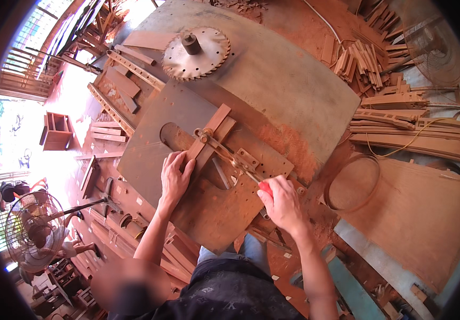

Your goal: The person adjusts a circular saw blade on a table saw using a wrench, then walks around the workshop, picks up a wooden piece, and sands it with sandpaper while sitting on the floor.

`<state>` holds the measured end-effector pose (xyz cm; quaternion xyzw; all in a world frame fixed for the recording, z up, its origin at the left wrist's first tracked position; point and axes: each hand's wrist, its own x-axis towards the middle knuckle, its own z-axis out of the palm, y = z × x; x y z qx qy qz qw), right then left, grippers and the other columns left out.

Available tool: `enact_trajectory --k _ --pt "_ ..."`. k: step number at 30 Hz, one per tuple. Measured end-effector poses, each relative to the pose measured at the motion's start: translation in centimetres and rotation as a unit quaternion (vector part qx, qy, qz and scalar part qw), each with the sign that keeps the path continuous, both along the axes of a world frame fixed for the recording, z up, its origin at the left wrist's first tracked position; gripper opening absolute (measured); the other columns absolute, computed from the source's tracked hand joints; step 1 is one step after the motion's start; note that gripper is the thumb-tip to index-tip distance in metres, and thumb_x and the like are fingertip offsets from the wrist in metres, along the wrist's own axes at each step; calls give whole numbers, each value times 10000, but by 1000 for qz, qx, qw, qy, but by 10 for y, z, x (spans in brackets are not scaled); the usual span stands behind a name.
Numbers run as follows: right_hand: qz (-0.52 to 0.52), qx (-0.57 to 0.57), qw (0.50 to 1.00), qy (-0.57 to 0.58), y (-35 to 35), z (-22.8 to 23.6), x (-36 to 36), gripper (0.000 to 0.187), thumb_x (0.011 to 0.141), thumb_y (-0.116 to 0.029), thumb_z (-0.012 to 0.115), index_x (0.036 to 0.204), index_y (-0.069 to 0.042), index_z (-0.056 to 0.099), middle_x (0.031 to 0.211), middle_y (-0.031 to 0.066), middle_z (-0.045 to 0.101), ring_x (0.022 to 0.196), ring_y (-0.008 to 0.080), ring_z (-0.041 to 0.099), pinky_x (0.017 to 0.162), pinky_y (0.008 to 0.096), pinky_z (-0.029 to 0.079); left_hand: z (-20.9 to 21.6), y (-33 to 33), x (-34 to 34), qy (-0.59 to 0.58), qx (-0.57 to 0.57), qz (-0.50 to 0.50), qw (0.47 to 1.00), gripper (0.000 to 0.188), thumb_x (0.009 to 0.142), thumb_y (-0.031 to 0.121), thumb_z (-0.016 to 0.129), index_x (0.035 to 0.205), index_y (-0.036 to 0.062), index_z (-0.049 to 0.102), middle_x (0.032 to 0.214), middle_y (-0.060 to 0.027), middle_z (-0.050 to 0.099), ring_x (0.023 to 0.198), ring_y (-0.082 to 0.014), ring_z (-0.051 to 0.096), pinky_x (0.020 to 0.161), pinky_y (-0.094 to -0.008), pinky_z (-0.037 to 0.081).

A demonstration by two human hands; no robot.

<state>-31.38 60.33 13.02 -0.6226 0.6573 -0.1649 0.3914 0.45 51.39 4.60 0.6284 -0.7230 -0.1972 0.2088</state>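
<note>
A toggle clamp point(224, 152) with a red handle point(265, 188) is mounted on a flat wooden jig board point(214, 216). My right hand point(283, 204) is closed around that handle. The clamp's far end presses over a short wooden strip point(220, 118), which lies slanted beside a second piece of wood. My left hand point(175, 177) grips the strip's near end, fingers bent against its side; the fingertips' undersides are hidden. Just left of the strip, a round hole point(175, 136) shows in the tabletop.
A large toothed circular saw blade point(200, 53) lies on the far tabletop point(288, 74). Slatted rails point(136, 69) run along the left edge. Sawdust lies right of the jig. Wood stacks point(395, 120) and a sheet point(400, 213) are at right. A fan point(35, 229) and a person are at left.
</note>
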Motion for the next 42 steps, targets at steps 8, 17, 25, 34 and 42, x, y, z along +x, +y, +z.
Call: enact_trajectory --k 8,17,25,34,42 --pt "-1 57 993 108 -15 0 13 515 902 -236 739 1304 56 604 1180 237 672 1130 413 631 1046 462 476 4 -46 -34 73 -73 -40 994 449 850 283 797 1214 35 709 1156 -149 677 1102 -350 622 970 -435 504" --pt "-10 -215 975 52 -113 9 123 382 878 -204 783 1151 41 674 1056 217 711 1004 392 675 887 456 545 -6 -62 -43 142 -127 -76 979 361 833 109 737 1192 77 726 1164 -94 702 1065 -323 638 944 -415 534" --pt "-91 -300 948 56 -111 -19 142 286 908 -231 762 1103 -25 724 993 161 745 874 381 711 749 449 571 -6 -55 -42 158 -156 -73 972 339 850 118 721 1184 65 692 1119 -87 678 1002 -314 625 900 -410 535" --pt "-103 -323 940 44 -115 -28 140 327 875 -253 795 1106 -26 756 968 169 751 868 369 722 744 445 567 -10 -59 -43 143 -171 -68 972 338 849 116 704 1180 55 674 1137 -110 671 1022 -321 631 901 -412 538" --pt "-105 -314 943 7 -121 -27 159 271 875 -188 797 1074 -7 767 971 228 750 874 392 733 772 465 573 -22 -60 -38 80 -174 -38 981 223 830 181 672 1042 113 689 990 -52 671 960 -263 632 875 -377 526"
